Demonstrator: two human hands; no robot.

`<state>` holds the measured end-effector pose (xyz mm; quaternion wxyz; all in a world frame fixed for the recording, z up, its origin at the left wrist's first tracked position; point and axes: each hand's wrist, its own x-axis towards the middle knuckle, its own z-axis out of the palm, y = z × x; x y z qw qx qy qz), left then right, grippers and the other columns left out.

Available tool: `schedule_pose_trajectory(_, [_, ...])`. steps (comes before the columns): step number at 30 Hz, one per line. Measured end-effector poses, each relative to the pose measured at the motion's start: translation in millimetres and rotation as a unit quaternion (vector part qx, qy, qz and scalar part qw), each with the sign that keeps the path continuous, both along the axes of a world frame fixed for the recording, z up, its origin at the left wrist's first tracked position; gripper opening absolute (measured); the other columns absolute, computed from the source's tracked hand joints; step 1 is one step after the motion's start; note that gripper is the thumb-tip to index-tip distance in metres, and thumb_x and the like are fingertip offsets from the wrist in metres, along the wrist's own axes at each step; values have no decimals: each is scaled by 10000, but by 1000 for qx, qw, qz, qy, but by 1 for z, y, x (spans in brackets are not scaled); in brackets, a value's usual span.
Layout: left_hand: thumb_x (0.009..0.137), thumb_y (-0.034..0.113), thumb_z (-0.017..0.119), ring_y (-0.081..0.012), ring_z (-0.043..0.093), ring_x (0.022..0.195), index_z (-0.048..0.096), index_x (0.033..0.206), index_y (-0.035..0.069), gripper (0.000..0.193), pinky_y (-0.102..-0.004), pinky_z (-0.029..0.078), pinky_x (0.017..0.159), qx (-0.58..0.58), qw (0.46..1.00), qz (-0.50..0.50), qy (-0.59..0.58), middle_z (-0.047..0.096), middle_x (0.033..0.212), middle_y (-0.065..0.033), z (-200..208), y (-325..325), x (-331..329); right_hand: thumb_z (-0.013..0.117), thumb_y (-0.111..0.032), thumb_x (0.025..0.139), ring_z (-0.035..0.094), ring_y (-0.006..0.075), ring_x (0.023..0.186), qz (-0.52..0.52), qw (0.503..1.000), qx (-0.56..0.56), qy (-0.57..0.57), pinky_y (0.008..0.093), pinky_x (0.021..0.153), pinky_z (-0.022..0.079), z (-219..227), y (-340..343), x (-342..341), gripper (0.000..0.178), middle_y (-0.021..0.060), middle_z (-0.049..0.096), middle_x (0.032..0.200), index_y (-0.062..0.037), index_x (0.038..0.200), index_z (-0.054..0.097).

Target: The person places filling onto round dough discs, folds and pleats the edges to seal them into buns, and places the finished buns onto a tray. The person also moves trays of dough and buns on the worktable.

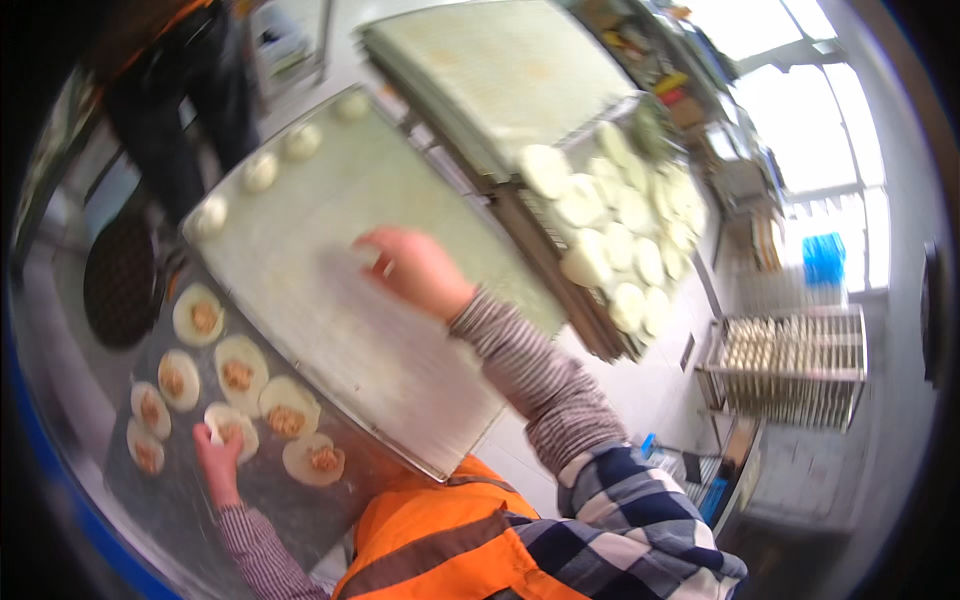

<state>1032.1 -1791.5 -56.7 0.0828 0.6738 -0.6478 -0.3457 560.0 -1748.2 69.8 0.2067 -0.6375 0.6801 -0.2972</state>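
Observation:
My left hand (218, 462) is closed at the near edge of a round dough wrapper (245, 437) with filling on it, its fingertips pinching the rim. Around it on the grey work surface (290, 510) lie several more flat wrappers, such as one topped with a mound of orange-brown filling (238, 376). Over the middle of a large pale tray (400, 370) hovers my right hand (420, 275), thumb and fingers apart, with nothing visible between them. Along the tray's far left edge sit several white filled buns (260, 172), in a row.
Right of the tray, plain dough rounds (600, 210) are spread over stacked trays, next to another pale tray stack (500, 70). A person (180, 110) in dark trousers stands at the far left by a dark round stool (125, 280). A loaded rack (790, 360) stands at the right.

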Motion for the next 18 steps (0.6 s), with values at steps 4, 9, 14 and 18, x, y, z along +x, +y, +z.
schedule_pose_trajectory(4, [656, 154, 828, -289, 658, 902, 530, 1097, 10, 551, -386, 511, 806, -22, 1000, -9, 13, 670, 976, -166, 4, -1, -2, 680, -128, 830, 661, 245, 777, -7, 999, -4, -37, 377, 709, 535, 15, 56, 78, 267, 118, 651, 939, -70, 1086, 631])
schedule_pose_trajectory(9, [665, 135, 793, -242, 671, 914, 603, 1132, -37, 533, -383, 536, 806, 66, 978, 6, 196, 686, 1028, -166, 2, -10, -7, 647, -104, 840, 660, 288, 810, 31, 992, 14, -122, 382, 739, 537, 15, 89, 162, 254, 153, 664, 960, -49, 1087, 638])
schedule_pose_trajectory(14, [662, 120, 723, -409, 631, 859, 613, 969, 53, 333, -491, 507, 745, -237, 960, -130, 76, 660, 897, -196, 14, 14, -32, 678, -45, 829, 654, 235, 701, 77, 984, 37, -158, 334, 646, 535, 12, 89, 223, 200, 136, 651, 859, -15, 1025, 650])
schedule_pose_trajectory(18, [710, 125, 767, -292, 660, 922, 567, 1124, 54, 465, -416, 538, 792, -132, 977, -19, 167, 672, 978, -131, 45, 39, -29, 677, -71, 857, 632, 158, 691, 60, 982, 60, -171, 283, 657, 525, 11, 75, 234, 211, 100, 666, 867, 1, 1054, 652])
